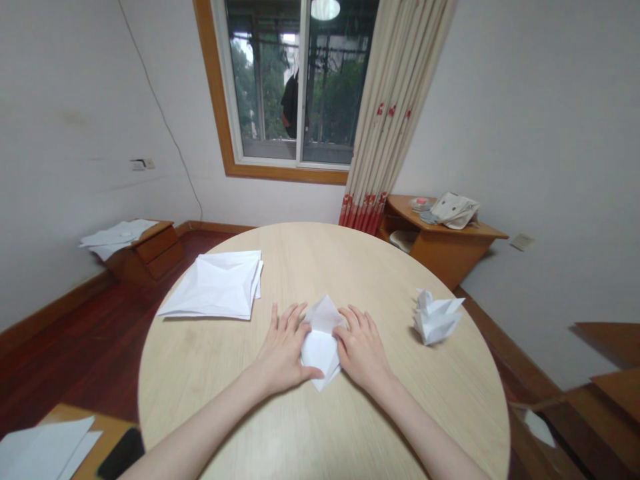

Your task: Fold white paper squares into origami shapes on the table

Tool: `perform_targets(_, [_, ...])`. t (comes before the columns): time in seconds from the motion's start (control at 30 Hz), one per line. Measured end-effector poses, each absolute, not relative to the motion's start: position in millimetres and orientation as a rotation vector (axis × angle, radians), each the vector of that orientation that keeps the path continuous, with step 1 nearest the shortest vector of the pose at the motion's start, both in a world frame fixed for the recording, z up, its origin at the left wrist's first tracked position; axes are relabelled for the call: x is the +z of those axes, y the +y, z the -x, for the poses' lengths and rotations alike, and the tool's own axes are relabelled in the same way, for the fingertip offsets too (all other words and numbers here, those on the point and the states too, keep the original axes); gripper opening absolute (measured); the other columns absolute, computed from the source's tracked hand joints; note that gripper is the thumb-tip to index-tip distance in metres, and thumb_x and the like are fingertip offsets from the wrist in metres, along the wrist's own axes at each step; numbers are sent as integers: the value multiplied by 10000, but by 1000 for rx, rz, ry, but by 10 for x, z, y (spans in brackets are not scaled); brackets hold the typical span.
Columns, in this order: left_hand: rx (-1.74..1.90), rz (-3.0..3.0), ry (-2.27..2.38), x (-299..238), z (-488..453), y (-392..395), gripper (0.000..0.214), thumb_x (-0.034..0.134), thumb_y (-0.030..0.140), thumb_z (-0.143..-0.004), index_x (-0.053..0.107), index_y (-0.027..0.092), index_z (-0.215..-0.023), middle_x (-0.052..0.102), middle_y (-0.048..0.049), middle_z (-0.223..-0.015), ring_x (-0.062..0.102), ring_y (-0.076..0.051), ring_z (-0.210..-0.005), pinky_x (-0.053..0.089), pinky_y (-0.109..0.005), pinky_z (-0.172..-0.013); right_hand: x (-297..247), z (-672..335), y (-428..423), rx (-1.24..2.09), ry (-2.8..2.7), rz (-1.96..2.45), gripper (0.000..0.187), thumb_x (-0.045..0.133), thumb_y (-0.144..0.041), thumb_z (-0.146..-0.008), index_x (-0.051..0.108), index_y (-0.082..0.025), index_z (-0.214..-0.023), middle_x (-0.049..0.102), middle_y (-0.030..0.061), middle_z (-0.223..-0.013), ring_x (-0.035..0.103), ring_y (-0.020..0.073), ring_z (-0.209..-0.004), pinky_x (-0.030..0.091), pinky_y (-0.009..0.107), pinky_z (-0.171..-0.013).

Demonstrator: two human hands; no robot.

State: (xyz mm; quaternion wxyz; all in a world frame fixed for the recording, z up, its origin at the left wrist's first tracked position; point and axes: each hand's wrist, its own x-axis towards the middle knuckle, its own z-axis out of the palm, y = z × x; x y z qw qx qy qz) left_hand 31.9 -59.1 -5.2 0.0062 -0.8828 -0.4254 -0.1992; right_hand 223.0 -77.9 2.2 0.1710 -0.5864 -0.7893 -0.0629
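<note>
A partly folded white paper point(323, 337) lies on the round wooden table point(320, 413) in front of me. My left hand point(283, 350) rests flat on its left side, fingers stretched out, thumb along the lower edge. My right hand point(361, 348) presses flat on its right side, fingers spread. Neither hand grips the paper; both lie on it.
A stack of creased white sheets point(215, 285) lies at the table's left. Folded paper figures point(436, 317) stand at the right. A low wooden cabinet point(147, 250) with papers is by the left wall, a corner shelf point(440, 233) by the curtain.
</note>
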Motion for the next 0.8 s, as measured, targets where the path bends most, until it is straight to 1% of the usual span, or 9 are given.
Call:
perform_targets(0.17, [-658,2783,-1340,-68,-307,-589,754,716,698,-569,554,164,-1076,366,-217,-1420,268,-397,-1350,43,-654,-1097,26,-2231,-774,-181,-2267,1660,229,477,-93,-803,676,-165,-890,548,133,-1303,370,326,-1297,241,532,-1088])
perform_targets(0.3, [-637,2784,-1366,-71,-303,-584,774,728,699,-550,555,159,-1077,358,-218,-1429,258,-398,-1358,39,-645,-1103,39,-2239,-767,-167,-2297,1651,246,472,-93,-790,669,-160,-920,544,160,-1301,379,344,-1287,244,560,-1074])
perform_targets(0.43, [-594,2764,-1349,-58,-303,-587,782,717,713,-558,569,130,-1058,347,-231,-1441,233,-397,-1374,-5,-619,-1118,67,-2248,-766,-158,-2325,1645,267,490,-100,-776,663,-149,-973,550,174,-1287,395,343,-1277,237,554,-1079])
perform_targets(0.6, [-565,2739,-1303,-50,-294,-589,771,668,750,-586,581,131,-1036,349,-225,-1451,215,-383,-1387,-24,-601,-1124,92,-2263,-754,-184,-2368,1626,256,474,-160,-838,660,-158,-1013,555,154,-1286,411,321,-1270,262,526,-1081])
perform_targets(0.7, [-570,2742,-1285,-51,-284,-580,764,649,761,-598,589,132,-1029,351,-223,-1451,217,-384,-1387,-33,-600,-1123,103,-2300,-738,-152,-2371,1586,235,456,-221,-884,674,-172,-955,561,131,-1280,412,298,-1270,261,521,-1087])
perform_targets(0.8, [-559,2759,-1285,-47,-259,-566,756,641,760,-613,594,143,-1049,344,-217,-1457,226,-383,-1383,-29,-607,-1118,124,-2367,-727,-77,-2370,1507,260,427,-240,-905,681,-187,-919,558,104,-1282,399,273,-1277,252,513,-1098])
